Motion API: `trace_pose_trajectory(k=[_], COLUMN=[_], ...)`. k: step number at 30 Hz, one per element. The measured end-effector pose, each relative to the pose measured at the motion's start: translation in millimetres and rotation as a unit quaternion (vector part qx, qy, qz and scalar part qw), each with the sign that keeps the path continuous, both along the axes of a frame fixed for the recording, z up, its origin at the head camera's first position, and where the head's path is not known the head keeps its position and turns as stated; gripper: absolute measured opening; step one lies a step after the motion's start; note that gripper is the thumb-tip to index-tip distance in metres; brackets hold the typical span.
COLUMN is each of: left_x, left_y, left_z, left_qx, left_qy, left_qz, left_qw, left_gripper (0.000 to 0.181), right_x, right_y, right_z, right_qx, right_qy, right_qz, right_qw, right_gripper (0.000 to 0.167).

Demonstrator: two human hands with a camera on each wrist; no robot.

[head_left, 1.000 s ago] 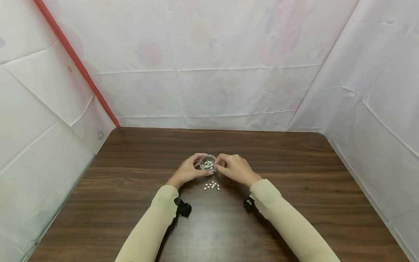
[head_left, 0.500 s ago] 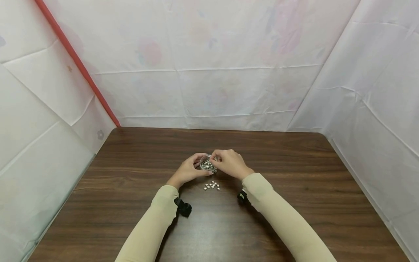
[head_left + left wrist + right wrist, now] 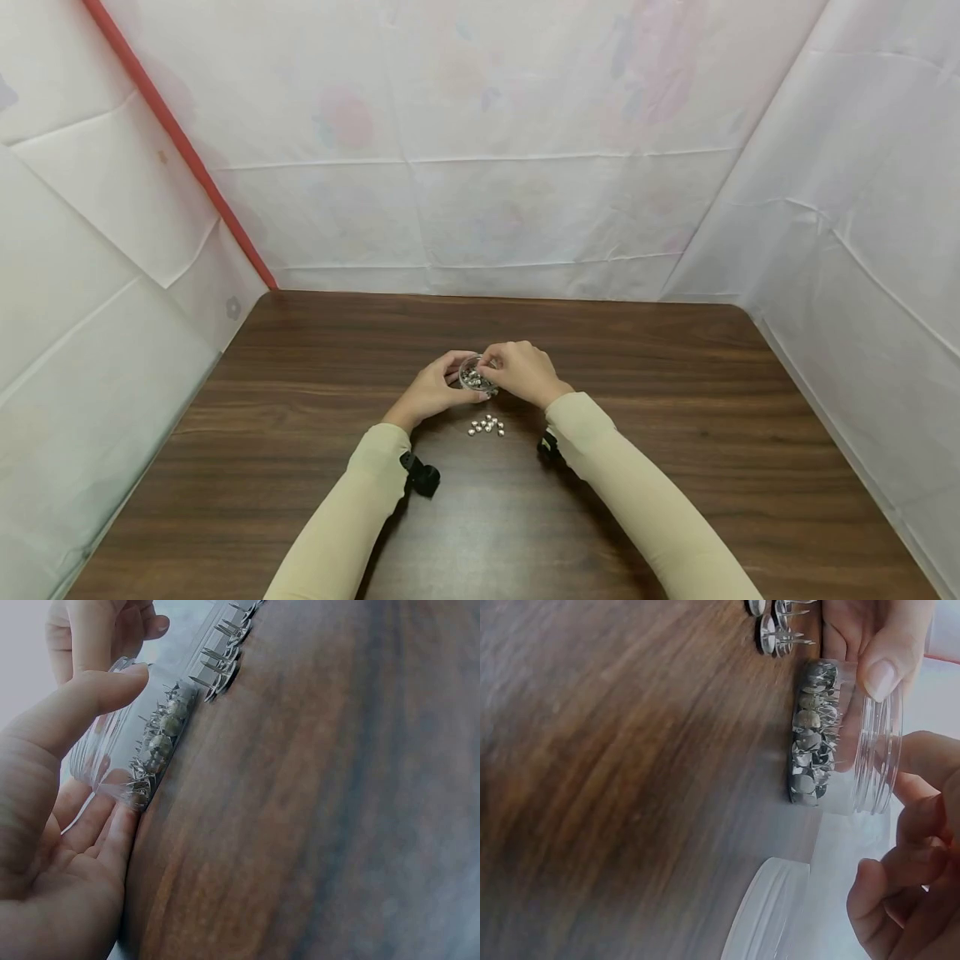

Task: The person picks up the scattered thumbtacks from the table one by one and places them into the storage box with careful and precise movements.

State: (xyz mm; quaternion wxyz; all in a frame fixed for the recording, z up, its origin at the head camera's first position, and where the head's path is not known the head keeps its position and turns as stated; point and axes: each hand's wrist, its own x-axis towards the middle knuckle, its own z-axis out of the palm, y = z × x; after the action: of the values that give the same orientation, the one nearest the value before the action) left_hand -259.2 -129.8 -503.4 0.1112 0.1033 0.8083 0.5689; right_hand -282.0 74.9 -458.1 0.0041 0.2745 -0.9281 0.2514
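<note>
A small clear round jar (image 3: 468,384) stands upright on the table with several silver thumbtacks (image 3: 808,742) at its bottom. My left hand (image 3: 433,390) holds the jar by its side, the thumb (image 3: 112,690) near its rim. Over the jar's mouth is my right hand (image 3: 522,370), its fingers reaching in at the opening. The tips of these fingers are hidden, so whether they pinch a thumbtack does not show. Loose thumbtacks (image 3: 486,426) lie in a small group on the near side of the jar, points up in the left wrist view.
A clear lid (image 3: 771,911) lies on the table beside the jar in the right wrist view. The brown wooden table (image 3: 300,350) is bordered by white patterned sheets (image 3: 465,208) at the back and sides. Black wrist cameras (image 3: 423,477) sit on both sleeves.
My right hand has moved left and slightly away from me, from the jar's right rim to over its mouth. The left hand, jar and loose thumbtacks stay in place.
</note>
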Motion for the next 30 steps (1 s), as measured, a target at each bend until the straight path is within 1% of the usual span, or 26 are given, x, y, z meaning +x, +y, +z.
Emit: trace_pose_trajectory(k=[5,9,18,27,30], left_x=[-0.9,-0.4,-0.5,-1.6,-2.0], left_y=[-0.4,0.2,0.9,1.1,2.4], left_z=[-1.1,-0.8,-1.1,-1.1,-1.2], left_qx=[0.0,-0.006,0.005,-0.004,-0.008], left_qy=[-0.001,-0.001,0.002,0.008,0.012], left_qz=[0.0,0.002,0.003,0.005,0.003], left_qw=[1.0,1.0,1.0,0.9999,0.9999], left_gripper=[0.079,0.079,0.077,0.077,0.077], right_x=[0.3,4.1,19.2,32.0,37.8], right_y=[0.6,4.3,15.6,25.4,28.5], right_z=[0.1,1.1,-3.1,-4.2,-4.9], right_qx=[0.003,-0.005,-0.022,-0.003,-0.006], right_qy=[-0.005,-0.008,-0.003,0.023,0.021], right_qz=[-0.001,-0.001,0.001,0.006,0.007], right_qw=[1.0,1.0,0.9998,0.9997,0.9997], right_gripper=[0.017,0.014,0.009,0.008,0.006])
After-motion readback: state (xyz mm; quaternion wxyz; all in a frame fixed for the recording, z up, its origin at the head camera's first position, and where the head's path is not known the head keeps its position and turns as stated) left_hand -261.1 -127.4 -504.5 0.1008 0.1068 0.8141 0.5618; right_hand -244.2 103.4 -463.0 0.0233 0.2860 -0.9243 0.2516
